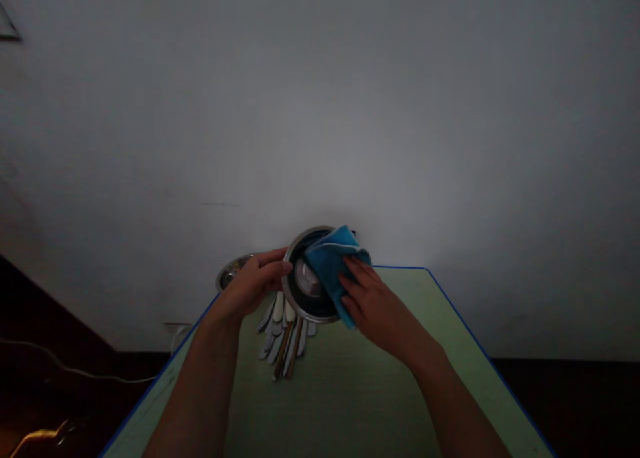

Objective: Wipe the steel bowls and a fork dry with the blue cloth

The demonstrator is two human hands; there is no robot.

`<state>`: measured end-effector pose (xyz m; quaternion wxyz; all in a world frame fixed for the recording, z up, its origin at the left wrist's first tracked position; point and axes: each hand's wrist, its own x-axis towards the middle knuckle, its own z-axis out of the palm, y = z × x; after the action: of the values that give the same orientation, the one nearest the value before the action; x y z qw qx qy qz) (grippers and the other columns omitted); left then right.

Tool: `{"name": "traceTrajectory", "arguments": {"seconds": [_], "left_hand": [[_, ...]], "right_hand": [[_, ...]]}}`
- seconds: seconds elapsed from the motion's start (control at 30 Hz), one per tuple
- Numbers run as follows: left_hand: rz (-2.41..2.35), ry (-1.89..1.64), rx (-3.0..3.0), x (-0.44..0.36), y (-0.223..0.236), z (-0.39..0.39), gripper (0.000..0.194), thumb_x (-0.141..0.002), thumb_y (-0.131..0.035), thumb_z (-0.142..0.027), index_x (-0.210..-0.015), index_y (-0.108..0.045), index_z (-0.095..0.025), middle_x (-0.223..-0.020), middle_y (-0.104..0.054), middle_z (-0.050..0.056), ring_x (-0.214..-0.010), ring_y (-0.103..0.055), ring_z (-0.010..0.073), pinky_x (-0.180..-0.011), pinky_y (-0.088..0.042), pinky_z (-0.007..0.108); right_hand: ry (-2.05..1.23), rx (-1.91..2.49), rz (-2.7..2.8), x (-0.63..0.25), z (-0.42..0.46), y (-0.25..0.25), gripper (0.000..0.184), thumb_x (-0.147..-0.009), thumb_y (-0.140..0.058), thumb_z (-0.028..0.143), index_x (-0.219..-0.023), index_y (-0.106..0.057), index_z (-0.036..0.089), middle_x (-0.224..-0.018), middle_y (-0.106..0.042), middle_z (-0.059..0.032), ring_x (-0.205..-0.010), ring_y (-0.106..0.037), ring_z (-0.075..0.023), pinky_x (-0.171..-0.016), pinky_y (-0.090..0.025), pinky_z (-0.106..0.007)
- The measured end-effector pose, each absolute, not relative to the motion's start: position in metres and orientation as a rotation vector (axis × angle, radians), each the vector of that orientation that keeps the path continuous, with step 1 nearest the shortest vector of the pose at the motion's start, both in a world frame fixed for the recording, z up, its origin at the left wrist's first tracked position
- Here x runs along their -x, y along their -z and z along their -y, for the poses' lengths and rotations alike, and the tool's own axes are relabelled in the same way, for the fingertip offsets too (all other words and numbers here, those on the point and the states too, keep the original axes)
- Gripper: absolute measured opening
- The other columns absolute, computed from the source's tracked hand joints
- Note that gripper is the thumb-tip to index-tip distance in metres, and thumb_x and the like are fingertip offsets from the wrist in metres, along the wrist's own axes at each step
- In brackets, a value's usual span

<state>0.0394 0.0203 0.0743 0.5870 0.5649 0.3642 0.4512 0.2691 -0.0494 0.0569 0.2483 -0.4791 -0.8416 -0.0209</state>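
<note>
A round metal bowl (pixel 306 281) is held up above the table, tilted so that its inside faces me. My left hand (pixel 255 278) grips its left rim, thumb on the inner side and fingers behind. A blue cloth (pixel 327 261) drapes over the bowl's right rim and part of its inside. My right hand (pixel 367 298) presses the cloth against that rim, its fingers closed over the fabric. Below the bowl lies a bunch of cutlery (pixel 285 341), its upper ends partly hidden by the bowl. Another shiny metal bowl (pixel 227 271) stands behind my left hand.
The light green table (pixel 375 391) has a blue edge and stands against a grey wall (pixel 320 111). A pale cable (pixel 85 371) runs through the dark area at the left. Something lit orange (pixel 40 435) shows at the lower left corner.
</note>
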Motion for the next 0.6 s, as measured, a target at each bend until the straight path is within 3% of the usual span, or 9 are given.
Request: {"name": "traceTrajectory", "arguments": {"seconds": [0.23, 0.37, 0.6], "left_hand": [[-0.852, -1.040, -1.306, -0.0435, -0.0756, -0.0181, 0.049, -0.064, -0.069, -0.027, -0.109, -0.066, -0.011, -0.079, -0.072, 0.008, -0.064, -0.065, 0.0188, -0.055, -0.051, 0.026], [-0.832, -1.036, -1.300, -0.0438, -0.0757, -0.0174, 0.051, -0.064, -0.069, -0.027, -0.112, -0.065, -0.011, -0.083, -0.072, 0.009, -0.066, -0.066, 0.0191, -0.055, -0.051, 0.026], [-0.837, -0.998, -1.372, -0.0439, -0.0726, -0.0189, 0.058, -0.064, -0.071, -0.029, -0.119, -0.062, -0.011, -0.087, -0.072, 0.010, -0.068, -0.066, 0.0206, -0.060, -0.051, 0.029]], "right_hand": [[0.052, 1.459, 2.119, -0.2638, 0.0464, -0.0481, 0.054, -0.089, -0.043, 0.024, -0.139, -0.036, 0.003, -0.151, -0.021, -0.0192, -0.141, -0.016, -0.0294, -0.113, -0.023, -0.050], [0.033, 1.530, 2.055, -0.2639, 0.0440, -0.0488, 0.059, -0.089, -0.043, 0.024, -0.142, -0.027, 0.002, -0.151, -0.020, -0.0219, -0.139, -0.020, -0.0316, -0.112, -0.026, -0.050], [0.068, 1.603, 1.881, -0.2612, 0.0402, -0.0478, 0.062, -0.084, -0.050, 0.020, -0.141, -0.028, 0.007, -0.140, -0.037, -0.0221, -0.131, -0.035, -0.0333, -0.106, -0.036, -0.050]]}}
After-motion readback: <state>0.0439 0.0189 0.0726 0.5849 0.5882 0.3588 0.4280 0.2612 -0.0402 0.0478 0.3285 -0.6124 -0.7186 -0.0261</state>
